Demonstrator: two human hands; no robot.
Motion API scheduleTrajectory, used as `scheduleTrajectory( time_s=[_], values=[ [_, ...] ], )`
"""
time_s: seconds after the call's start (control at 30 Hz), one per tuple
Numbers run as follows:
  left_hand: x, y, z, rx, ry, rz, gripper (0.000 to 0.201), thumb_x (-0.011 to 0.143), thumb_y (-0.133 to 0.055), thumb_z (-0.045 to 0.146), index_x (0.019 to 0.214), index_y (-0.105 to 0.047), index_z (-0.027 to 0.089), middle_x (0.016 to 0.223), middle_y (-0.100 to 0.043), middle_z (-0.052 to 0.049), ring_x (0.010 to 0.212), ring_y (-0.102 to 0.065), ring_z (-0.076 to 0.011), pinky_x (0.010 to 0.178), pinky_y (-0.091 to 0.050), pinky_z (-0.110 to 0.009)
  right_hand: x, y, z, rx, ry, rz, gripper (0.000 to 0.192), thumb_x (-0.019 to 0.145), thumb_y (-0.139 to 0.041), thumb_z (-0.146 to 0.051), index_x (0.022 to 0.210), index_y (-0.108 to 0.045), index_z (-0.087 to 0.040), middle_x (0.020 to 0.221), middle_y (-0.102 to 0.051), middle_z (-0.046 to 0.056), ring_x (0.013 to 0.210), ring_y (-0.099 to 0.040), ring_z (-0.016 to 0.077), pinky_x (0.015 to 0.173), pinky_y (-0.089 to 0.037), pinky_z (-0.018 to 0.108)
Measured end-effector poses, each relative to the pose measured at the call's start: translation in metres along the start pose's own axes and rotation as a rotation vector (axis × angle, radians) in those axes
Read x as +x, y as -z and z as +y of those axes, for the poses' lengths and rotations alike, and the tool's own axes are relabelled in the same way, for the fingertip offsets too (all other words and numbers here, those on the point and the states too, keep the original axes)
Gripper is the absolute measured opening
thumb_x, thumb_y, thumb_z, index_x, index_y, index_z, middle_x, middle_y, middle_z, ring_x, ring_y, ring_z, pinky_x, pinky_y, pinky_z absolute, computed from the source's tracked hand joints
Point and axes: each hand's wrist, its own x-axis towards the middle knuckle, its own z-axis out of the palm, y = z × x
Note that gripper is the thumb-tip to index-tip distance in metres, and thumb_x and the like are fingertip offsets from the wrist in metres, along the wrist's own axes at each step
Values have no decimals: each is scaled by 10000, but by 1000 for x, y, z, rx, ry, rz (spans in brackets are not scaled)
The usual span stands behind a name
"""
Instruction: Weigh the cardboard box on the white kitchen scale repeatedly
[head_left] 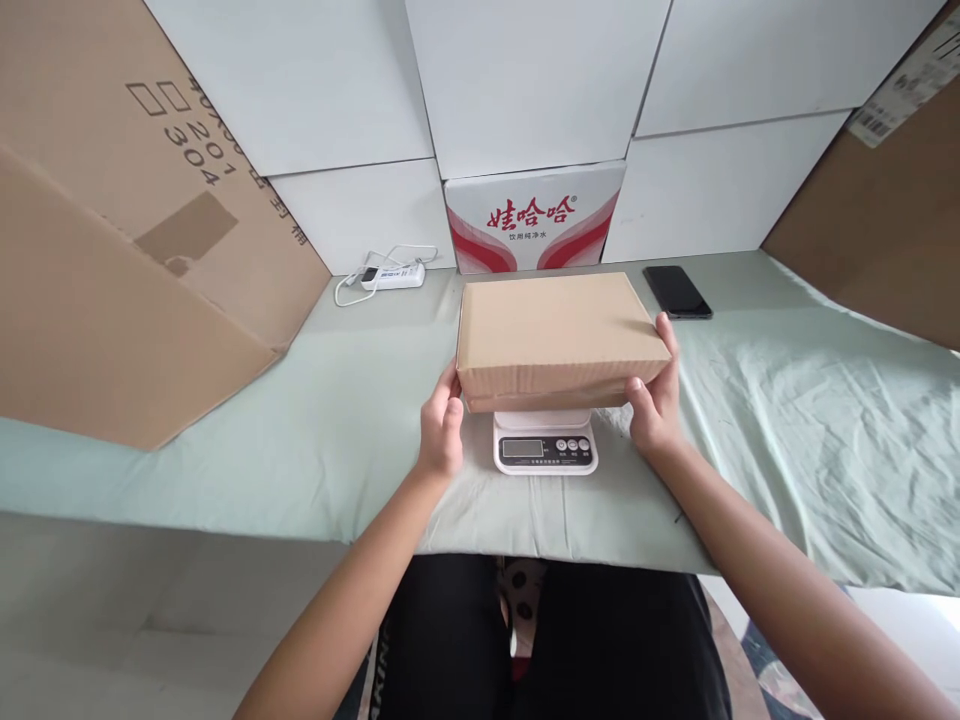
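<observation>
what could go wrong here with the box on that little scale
1. The box is far wider than the scale and overhangs it on both sides, so it may tip if the hands let go off-centre.
2. The left hand and right hand grip the box ends; any pressure could skew the reading.
3. The box's front edge hangs just over the display, which may hide the reading.

L hand (pixel 441 428) & R hand (pixel 654 400) grip cardboard box (pixel 559 335) ends, box atop scale (pixel 545 447) btwn them; phone (pixel 676 291) beyond R hand.
</observation>
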Motion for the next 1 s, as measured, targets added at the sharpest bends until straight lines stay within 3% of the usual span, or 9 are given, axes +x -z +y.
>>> scheduleTrajectory(
  time_s=[0.43, 0.6, 0.7, 0.83, 0.93, 1.0],
  values=[
    [-1, 2, -6, 34, 24, 42, 653, 1048, -515, 778, 1374, -757, 267, 1435, -805, -148, 1415, -732, -372, 1170, -577, -493, 1, 2, -8, -42, 1, -1, 874, 988, -543, -826, 1743, -393, -413, 1748, -530, 108, 1625, -514, 453, 1334, -445, 773],
    [1, 4, -5, 39, 4, 36, 681, 1057, -516, 774, 1442, -748, 262, 1549, -767, -152, 1504, -697, -369, 1230, -571, -485, 4, 4, -9, -54, 15, 10, 865, 997, -516, -817, 1761, -371, -437, 1699, -561, 112, 1525, -582, 445, 1261, -505, 753],
    [8, 11, -4, 42, -12, 125, 767, 1031, -526, 819, 1539, -711, 275, 1710, -659, -144, 1648, -579, -359, 1342, -497, -475, 8, 7, -7, -35, 13, 95, 829, 1017, -446, -807, 1773, -333, -485, 1621, -597, 100, 1388, -656, 402, 1157, -582, 688],
    [17, 21, -4, 21, 28, 246, 786, 1032, -468, 853, 1565, -702, 325, 1764, -610, -127, 1696, -523, -352, 1352, -491, -494, 13, 12, -5, 2, -28, 180, 788, 1010, -446, -807, 1742, -386, -523, 1494, -669, 88, 1239, -719, 357, 990, -653, 589],
    [18, 20, -4, -6, 51, 197, 796, 1013, -489, 872, 1527, -736, 316, 1721, -655, -135, 1648, -586, -362, 1331, -520, -511, 13, 13, -10, -4, -33, 113, 747, 1031, -436, -800, 1719, -454, -510, 1414, -730, 85, 1188, -750, 348, 985, -667, 593],
    [15, 17, -3, -30, 64, 132, 795, 1002, -518, 873, 1499, -759, 301, 1667, -704, -142, 1598, -639, -370, 1309, -547, -520, 13, 12, -16, -30, -47, 57, 718, 1044, -431, -803, 1693, -500, -505, 1471, -735, 78, 1290, -745, 365, 1060, -659, 607]
  ],
)
